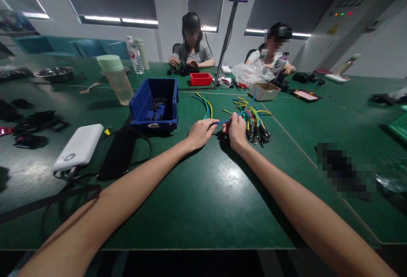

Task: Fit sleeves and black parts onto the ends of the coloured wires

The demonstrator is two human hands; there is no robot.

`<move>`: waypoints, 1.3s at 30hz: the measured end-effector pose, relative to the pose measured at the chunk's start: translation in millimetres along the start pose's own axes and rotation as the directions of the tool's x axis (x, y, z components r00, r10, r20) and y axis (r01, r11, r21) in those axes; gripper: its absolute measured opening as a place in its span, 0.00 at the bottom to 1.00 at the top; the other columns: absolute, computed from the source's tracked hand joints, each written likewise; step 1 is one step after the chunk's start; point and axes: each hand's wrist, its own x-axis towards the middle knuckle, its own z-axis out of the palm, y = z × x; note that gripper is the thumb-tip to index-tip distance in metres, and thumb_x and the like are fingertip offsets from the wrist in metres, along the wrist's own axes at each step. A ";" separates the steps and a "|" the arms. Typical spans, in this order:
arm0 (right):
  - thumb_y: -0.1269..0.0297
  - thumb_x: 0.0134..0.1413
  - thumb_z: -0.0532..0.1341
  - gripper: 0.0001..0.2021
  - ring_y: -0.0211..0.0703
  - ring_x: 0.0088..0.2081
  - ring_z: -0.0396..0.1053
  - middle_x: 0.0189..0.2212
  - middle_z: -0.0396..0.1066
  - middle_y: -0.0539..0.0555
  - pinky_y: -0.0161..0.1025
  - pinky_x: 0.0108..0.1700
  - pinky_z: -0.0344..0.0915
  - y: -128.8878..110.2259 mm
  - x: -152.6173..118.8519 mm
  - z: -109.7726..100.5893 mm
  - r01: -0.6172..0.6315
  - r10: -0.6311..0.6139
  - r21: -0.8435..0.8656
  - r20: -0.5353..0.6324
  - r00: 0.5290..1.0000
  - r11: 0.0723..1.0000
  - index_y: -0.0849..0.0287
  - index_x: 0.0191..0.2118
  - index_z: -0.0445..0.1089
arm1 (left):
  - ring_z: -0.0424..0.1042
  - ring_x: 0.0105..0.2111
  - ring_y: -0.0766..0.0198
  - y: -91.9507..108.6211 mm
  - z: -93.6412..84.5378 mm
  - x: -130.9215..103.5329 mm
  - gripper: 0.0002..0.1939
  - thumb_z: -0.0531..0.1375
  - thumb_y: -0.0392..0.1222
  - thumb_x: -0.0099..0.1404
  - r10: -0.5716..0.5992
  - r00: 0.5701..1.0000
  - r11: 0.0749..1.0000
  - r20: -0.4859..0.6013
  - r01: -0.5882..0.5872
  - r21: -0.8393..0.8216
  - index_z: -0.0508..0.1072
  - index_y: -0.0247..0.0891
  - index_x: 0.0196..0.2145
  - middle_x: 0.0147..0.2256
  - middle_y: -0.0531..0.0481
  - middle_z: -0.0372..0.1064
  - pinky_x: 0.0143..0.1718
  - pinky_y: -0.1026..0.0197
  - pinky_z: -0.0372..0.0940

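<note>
A blue wire runs between my two hands over the green table. My left hand has its fingers closed on the wire's left end. My right hand is closed around the same wire, and something red shows beside its fingers; the wire's far part rises past it to the upper right. Behind my left hand lies a small group of yellow, green and blue wires. Right of my right hand is a pile of coloured wires with black ends and metal lugs.
Left of my hands stands a blue bin holding small black parts. A bottle, white power bank and black phone are further left. A red tray and small box lie beyond. Two people sit across the table.
</note>
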 end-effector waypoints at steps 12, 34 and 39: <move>0.45 0.57 0.50 0.17 0.34 0.13 0.62 0.15 0.64 0.45 0.29 0.14 0.55 1.5 -0.6 0.6 0.060 -0.056 -0.081 0.054 0.997 0.995 0.55 0.30 0.57 | 0.71 0.27 0.68 -3.8 1.6 0.8 0.16 0.50 0.40 0.68 -0.014 1.000 0.996 0.008 0.015 -0.083 0.72 0.35 0.49 0.42 0.44 0.73 0.36 0.62 0.68; 0.49 0.52 0.58 0.16 0.36 0.19 0.65 0.18 0.68 0.48 0.32 0.22 0.60 -12.1 -11.6 3.7 0.198 -0.145 -0.164 0.290 0.946 0.966 0.58 0.29 0.67 | 0.71 0.28 0.66 -0.1 0.4 0.4 0.10 0.53 0.39 0.67 -0.053 0.997 0.988 -0.051 0.045 -0.151 0.68 0.38 0.45 0.35 0.49 0.74 0.33 0.64 0.66; 0.49 0.52 0.58 0.15 0.36 0.18 0.65 0.18 0.68 0.48 0.32 0.21 0.60 -13.4 -12.4 4.1 0.181 -0.140 -0.148 0.250 0.958 0.972 0.58 0.28 0.66 | 0.71 0.31 0.64 -0.5 -0.1 3.2 0.08 0.56 0.42 0.65 -0.084 0.992 0.993 -0.094 0.075 -0.089 0.69 0.35 0.36 0.33 0.47 0.73 0.35 0.63 0.66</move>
